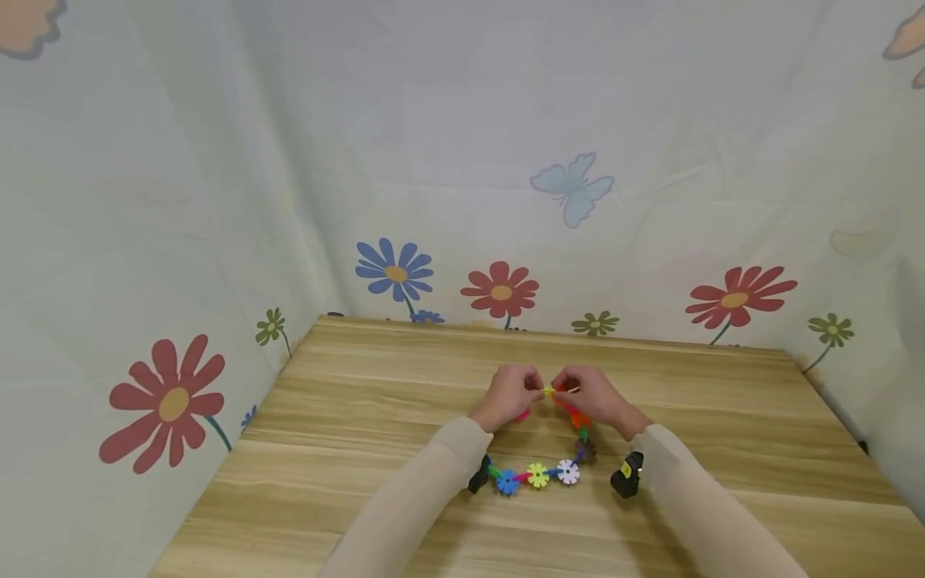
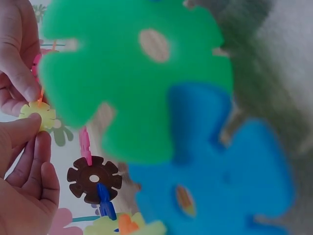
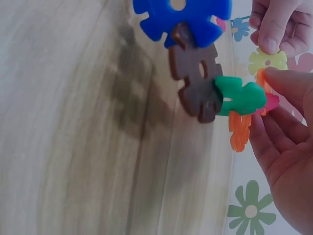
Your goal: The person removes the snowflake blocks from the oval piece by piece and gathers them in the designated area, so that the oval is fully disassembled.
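My left hand (image 1: 511, 395) pinches a yellow slotted snowflake disc (image 2: 45, 112) between thumb and fingers. Close on its right, my right hand (image 1: 591, 395) grips an orange disc (image 3: 265, 77) that meets the yellow one at its edge. From there a linked chain of discs curves down toward me: a green disc (image 3: 239, 95), a brown disc (image 3: 193, 73), a white disc (image 1: 568, 472), a second yellow disc (image 1: 538, 475) and a blue disc (image 1: 507, 482). Large and blurred in the left wrist view, another green disc (image 2: 122, 88) hangs near the camera. Fingers hide part of the joint.
The wood-grain table (image 1: 347, 417) lies beneath the hands and chain. Behind it hangs a pale curtain (image 1: 448, 193) printed with flowers and a butterfly. A black wrist camera (image 1: 627, 475) sits by the right sleeve.
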The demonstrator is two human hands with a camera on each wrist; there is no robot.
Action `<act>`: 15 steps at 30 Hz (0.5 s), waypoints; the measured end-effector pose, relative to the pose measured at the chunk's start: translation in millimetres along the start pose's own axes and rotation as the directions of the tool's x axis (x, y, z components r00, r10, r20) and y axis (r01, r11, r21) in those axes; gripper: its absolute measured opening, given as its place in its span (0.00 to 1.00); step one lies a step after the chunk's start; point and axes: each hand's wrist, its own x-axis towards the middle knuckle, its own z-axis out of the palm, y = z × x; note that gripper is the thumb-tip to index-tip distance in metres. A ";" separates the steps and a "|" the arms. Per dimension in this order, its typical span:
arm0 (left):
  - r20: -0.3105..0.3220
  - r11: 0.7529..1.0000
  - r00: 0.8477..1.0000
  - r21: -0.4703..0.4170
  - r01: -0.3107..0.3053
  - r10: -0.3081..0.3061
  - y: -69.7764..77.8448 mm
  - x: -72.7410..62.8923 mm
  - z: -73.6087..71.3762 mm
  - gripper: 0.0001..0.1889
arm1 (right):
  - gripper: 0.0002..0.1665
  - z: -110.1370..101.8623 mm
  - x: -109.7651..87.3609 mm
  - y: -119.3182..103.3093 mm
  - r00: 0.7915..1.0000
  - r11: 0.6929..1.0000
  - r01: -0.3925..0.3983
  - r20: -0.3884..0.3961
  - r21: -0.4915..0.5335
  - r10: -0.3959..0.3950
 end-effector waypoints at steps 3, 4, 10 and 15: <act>-0.009 1.000 1.000 -0.009 0.008 -0.008 0.2 0.4 1.3 0.06 | 0.10 -1.0 -2.2 1.5 1.000 1.000 -0.019 0.008 0.001 0.019; -0.012 1.000 1.000 -0.012 0.016 -0.016 0.1 0.4 1.7 0.06 | 0.13 -1.2 -3.3 1.6 0.999 1.000 -0.031 0.016 -0.003 0.031; -0.032 0.998 0.998 -0.033 0.054 -0.055 -1.4 -1.5 0.7 0.06 | 0.24 1.3 -8.4 1.1 0.993 0.992 -0.106 0.051 -0.068 0.110; -0.030 0.999 0.998 -0.024 0.045 -0.046 0.1 -2.5 -0.5 0.07 | 0.23 3.0 -11.5 2.3 0.994 0.988 -0.109 0.008 -0.108 0.110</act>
